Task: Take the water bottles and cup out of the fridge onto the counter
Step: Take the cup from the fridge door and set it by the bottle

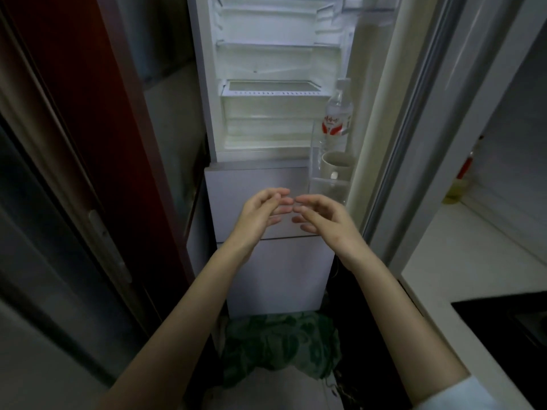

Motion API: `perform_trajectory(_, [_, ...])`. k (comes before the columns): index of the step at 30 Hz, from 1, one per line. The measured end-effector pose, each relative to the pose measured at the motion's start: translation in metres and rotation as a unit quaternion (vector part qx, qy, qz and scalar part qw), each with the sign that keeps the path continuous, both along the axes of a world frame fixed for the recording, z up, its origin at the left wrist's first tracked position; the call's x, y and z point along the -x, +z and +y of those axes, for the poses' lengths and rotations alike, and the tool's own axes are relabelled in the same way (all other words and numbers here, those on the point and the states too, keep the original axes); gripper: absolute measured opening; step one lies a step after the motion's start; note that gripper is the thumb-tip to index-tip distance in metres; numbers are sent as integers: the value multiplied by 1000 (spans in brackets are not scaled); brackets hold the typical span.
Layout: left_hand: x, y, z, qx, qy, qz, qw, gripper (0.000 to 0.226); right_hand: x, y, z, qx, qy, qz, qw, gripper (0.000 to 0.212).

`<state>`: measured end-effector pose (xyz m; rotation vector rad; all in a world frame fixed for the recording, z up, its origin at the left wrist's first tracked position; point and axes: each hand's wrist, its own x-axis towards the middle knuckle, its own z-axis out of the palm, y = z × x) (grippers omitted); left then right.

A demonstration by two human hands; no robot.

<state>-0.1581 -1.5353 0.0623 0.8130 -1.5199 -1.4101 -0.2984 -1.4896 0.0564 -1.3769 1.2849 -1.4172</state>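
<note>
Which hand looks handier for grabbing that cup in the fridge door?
Probably the right hand: it hovers empty just below the door shelf holding the cup; the left hand sits further away.

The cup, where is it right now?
In the head view, the cup stands in the open fridge door's shelf on the right, just below the water bottle and above the right hand.

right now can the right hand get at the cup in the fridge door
Probably yes: the right hand is empty just below the door shelf, the fridge is open, and the cup sits uncovered beside the water bottle.
</note>
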Motion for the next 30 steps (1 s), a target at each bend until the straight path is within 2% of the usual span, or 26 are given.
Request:
perform_trajectory(9, [23, 8, -75, 19, -2, -6, 1000, 23, 16, 4, -57, 13, -3, 5, 1000, 16])
perform_trajectory(21, [36, 0, -126, 121, -1, -5, 993, 19, 15, 1, -76, 16, 10, -3, 1000, 24])
perform_trajectory(25, [38, -7, -132, 237, -7, -54, 970, 19, 17, 3, -73, 20, -10, -6, 1000, 22])
perform_trajectory(28, [38, -14, -137, 383, -12, -87, 920, 19, 20, 3, -69, 38, -25, -23, 999, 22])
perform_trajectory(30, [40, -18, -139, 442, -24, -96, 892, 19, 22, 2, -65, 45, -41, -46, 997, 22])
